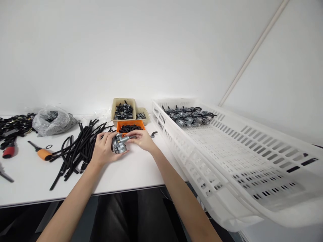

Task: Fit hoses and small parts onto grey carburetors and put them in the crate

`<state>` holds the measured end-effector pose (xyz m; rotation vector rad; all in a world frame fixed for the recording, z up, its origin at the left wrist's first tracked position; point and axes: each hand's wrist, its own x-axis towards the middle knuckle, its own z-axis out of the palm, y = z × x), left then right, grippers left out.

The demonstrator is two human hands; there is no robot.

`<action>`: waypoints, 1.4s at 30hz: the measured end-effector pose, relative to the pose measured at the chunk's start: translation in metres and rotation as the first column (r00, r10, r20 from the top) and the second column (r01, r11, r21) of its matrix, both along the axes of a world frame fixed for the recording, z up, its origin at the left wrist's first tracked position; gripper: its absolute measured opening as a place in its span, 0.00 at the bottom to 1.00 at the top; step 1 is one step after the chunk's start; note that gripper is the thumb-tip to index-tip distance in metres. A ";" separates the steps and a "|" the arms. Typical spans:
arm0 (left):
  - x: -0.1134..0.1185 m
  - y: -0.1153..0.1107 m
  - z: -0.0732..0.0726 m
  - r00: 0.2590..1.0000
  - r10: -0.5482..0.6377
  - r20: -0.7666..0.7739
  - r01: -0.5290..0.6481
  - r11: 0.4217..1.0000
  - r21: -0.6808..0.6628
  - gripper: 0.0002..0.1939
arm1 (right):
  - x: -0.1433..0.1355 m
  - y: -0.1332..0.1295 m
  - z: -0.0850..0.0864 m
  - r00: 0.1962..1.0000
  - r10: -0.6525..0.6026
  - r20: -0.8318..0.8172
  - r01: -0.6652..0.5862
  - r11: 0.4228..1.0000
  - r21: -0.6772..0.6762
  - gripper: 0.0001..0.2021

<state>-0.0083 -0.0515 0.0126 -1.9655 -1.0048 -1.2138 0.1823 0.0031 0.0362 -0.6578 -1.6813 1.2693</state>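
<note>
A silver metal part (119, 144), which looks like a small carburetor, is held above the white table (131, 174). My left hand (104, 148) wraps round its left side and underside. With thumb and fingers pinched, my right hand (142, 139) grips a short dark tube (133, 136) at the part's right side. Just behind the hands is an orange basket (143, 127) of short black pieces. A small dark lever-like piece (153, 134) lies on the table to the right of my right hand.
Black hoses (75, 151) lie left, near an orange-handled tool (44, 154), a red handle (9, 152) and a plastic bag (54, 124). Behind stand two beige bins (113, 111) of parts. A large white crate (202, 158) at right holds several similar metal parts (188, 117).
</note>
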 end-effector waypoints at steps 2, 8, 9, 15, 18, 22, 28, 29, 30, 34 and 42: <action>0.000 0.000 -0.001 1.000 0.007 0.002 -0.007 1.000 -0.007 0.36 | 0.000 -0.001 0.000 1.000 0.011 -0.012 -0.011 1.000 -0.006 0.15; 0.000 0.001 -0.001 1.000 -0.007 0.014 0.007 1.000 -0.016 0.36 | 0.000 0.000 -0.001 0.998 0.045 -0.039 -0.046 0.998 -0.030 0.15; 0.000 0.000 -0.001 1.000 -0.012 0.014 0.012 1.000 -0.007 0.36 | 0.000 0.001 -0.002 0.998 0.045 -0.036 -0.046 0.999 -0.024 0.15; 0.001 -0.001 0.002 1.000 -0.020 0.009 0.020 1.000 0.018 0.37 | 0.000 0.001 -0.001 1.000 0.013 -0.009 -0.013 1.000 0.003 0.15; 0.001 -0.001 0.002 1.000 -0.021 0.004 0.021 0.999 0.032 0.38 | 0.000 0.000 0.000 1.000 0.004 0.009 -0.004 1.000 0.005 0.15; 0.001 -0.001 0.001 1.000 -0.018 0.007 0.018 0.999 0.026 0.38 | -0.001 0.000 0.000 1.000 -0.002 0.017 0.001 1.000 0.016 0.15; 0.000 0.000 0.000 1.000 0.001 0.021 -0.001 1.000 -0.004 0.37 | -0.001 0.001 -0.002 1.000 0.009 -0.007 -0.009 1.000 0.015 0.14; 0.000 0.000 0.000 0.999 0.005 0.033 -0.004 1.000 -0.019 0.36 | -0.002 0.000 -0.002 1.000 0.012 -0.012 -0.012 1.000 0.013 0.14; 0.000 0.000 -0.001 0.999 0.005 0.046 -0.003 0.999 -0.034 0.36 | -0.002 0.000 -0.002 1.000 0.016 -0.015 -0.016 1.000 0.011 0.15; -0.001 0.000 -0.002 0.995 -0.013 0.102 0.023 0.995 -0.092 0.36 | -0.002 0.000 -0.002 1.000 0.024 -0.015 -0.024 1.000 0.012 0.15; 0.000 -0.002 -0.001 0.993 -0.016 0.119 0.033 0.989 -0.141 0.35 | -0.003 -0.002 -0.003 0.998 -0.050 0.047 0.049 0.998 0.039 0.16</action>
